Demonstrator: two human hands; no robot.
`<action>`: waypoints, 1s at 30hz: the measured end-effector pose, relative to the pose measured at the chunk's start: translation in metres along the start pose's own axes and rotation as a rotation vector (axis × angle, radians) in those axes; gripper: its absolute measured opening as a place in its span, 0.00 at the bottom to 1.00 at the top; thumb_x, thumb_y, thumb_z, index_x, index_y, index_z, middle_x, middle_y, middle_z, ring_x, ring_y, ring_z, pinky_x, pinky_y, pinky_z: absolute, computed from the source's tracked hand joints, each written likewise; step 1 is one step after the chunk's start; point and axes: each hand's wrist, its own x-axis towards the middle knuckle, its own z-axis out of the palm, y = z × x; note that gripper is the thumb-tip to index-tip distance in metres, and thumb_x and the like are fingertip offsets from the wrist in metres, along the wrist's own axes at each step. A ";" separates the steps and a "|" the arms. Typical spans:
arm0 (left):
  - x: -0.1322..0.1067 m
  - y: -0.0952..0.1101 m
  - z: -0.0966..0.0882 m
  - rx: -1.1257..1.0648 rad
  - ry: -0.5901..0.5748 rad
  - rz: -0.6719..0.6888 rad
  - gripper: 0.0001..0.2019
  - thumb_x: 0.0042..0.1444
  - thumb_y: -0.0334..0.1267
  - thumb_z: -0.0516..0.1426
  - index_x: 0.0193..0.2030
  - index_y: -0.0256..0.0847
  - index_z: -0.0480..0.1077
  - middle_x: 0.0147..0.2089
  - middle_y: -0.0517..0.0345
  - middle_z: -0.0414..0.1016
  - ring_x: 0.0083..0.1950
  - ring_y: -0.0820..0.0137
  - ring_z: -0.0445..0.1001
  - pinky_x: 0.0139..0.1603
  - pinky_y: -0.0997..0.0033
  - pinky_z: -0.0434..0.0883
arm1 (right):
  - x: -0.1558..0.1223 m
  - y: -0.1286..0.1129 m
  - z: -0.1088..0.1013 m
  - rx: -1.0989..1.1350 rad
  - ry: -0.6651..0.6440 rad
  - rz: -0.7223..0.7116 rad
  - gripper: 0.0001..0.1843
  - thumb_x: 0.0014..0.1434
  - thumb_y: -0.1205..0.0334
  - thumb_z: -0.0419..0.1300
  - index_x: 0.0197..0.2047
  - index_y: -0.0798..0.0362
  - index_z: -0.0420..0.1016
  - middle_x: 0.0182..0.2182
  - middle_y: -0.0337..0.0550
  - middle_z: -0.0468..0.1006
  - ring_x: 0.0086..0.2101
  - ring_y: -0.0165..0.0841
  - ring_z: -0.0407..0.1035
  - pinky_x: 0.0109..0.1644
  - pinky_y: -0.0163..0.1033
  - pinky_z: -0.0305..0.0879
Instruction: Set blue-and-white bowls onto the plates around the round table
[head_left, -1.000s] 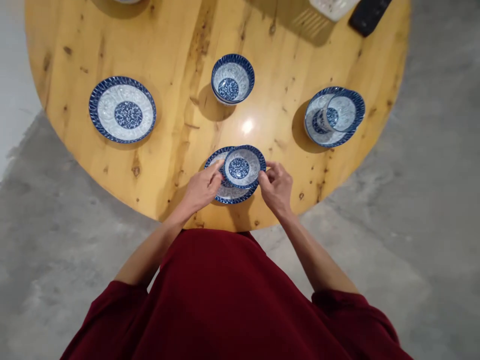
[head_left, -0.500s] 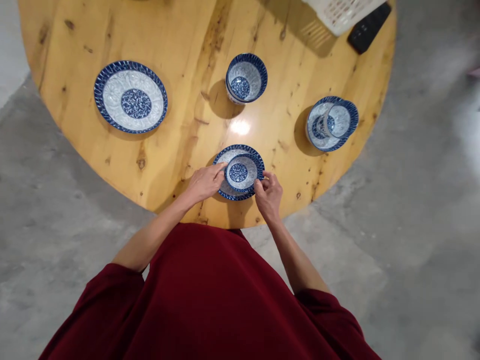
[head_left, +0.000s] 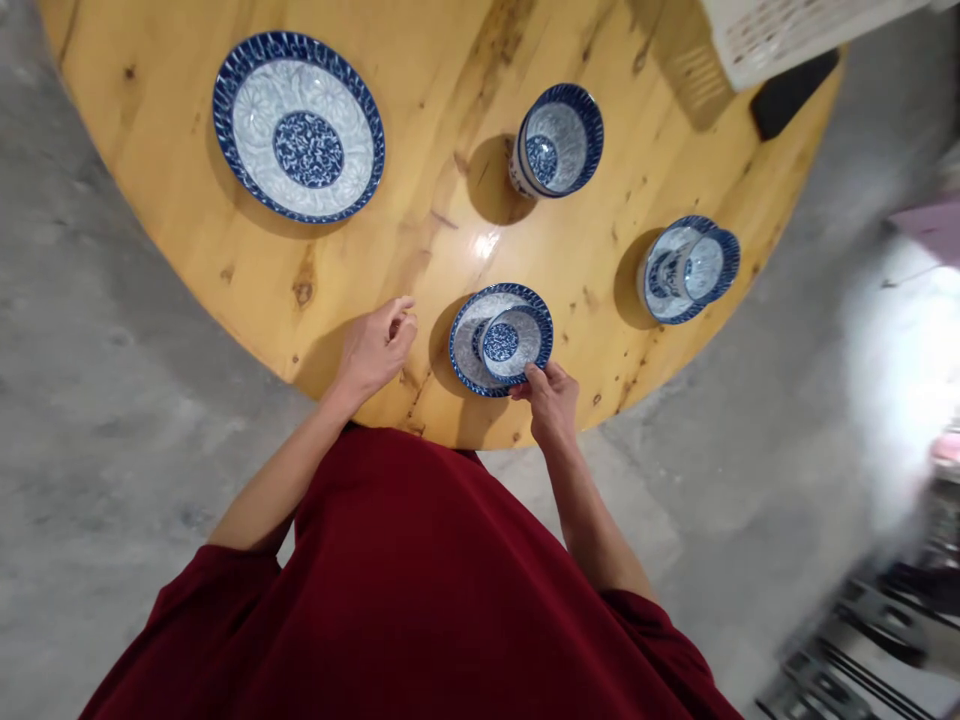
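Note:
A small blue-and-white bowl (head_left: 512, 343) sits on a matching plate (head_left: 467, 340) near the front edge of the round wooden table (head_left: 420, 250). My right hand (head_left: 553, 398) pinches the near rim of that bowl. My left hand (head_left: 375, 348) rests on the table to the left of the plate, apart from it, fingers loosely curled and holding nothing.
A large patterned plate (head_left: 298, 125) lies at the back left. A deeper bowl (head_left: 559, 140) stands behind the middle. Another bowl on a plate (head_left: 688, 268) sits at the right edge. A white basket (head_left: 780, 30) and a dark flat object (head_left: 791, 92) are at the far right. Grey floor surrounds the table.
My left hand has let go of the bowl and plate and drawn back to the left. My right hand stays on the bowl's rim. The view has swung to the right.

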 end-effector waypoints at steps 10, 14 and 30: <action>-0.001 -0.013 -0.005 -0.049 0.025 0.009 0.18 0.68 0.43 0.51 0.57 0.40 0.76 0.39 0.54 0.82 0.39 0.68 0.78 0.46 0.69 0.73 | -0.002 -0.001 0.002 -0.041 0.027 0.020 0.15 0.51 0.47 0.63 0.31 0.49 0.67 0.20 0.32 0.71 0.19 0.31 0.69 0.26 0.38 0.72; 0.001 -0.011 -0.008 -0.036 0.028 0.016 0.18 0.68 0.43 0.51 0.57 0.40 0.76 0.38 0.55 0.82 0.38 0.68 0.78 0.46 0.69 0.73 | -0.003 -0.001 0.003 -0.053 0.031 0.023 0.15 0.51 0.47 0.63 0.31 0.49 0.69 0.21 0.33 0.73 0.20 0.32 0.71 0.26 0.39 0.73; -0.005 -0.021 -0.029 0.041 0.004 -0.004 0.22 0.66 0.46 0.50 0.58 0.41 0.76 0.33 0.58 0.80 0.34 0.68 0.75 0.38 0.70 0.69 | -0.010 -0.010 -0.001 -0.106 0.073 0.011 0.22 0.53 0.40 0.63 0.34 0.52 0.73 0.19 0.38 0.75 0.19 0.32 0.71 0.24 0.36 0.70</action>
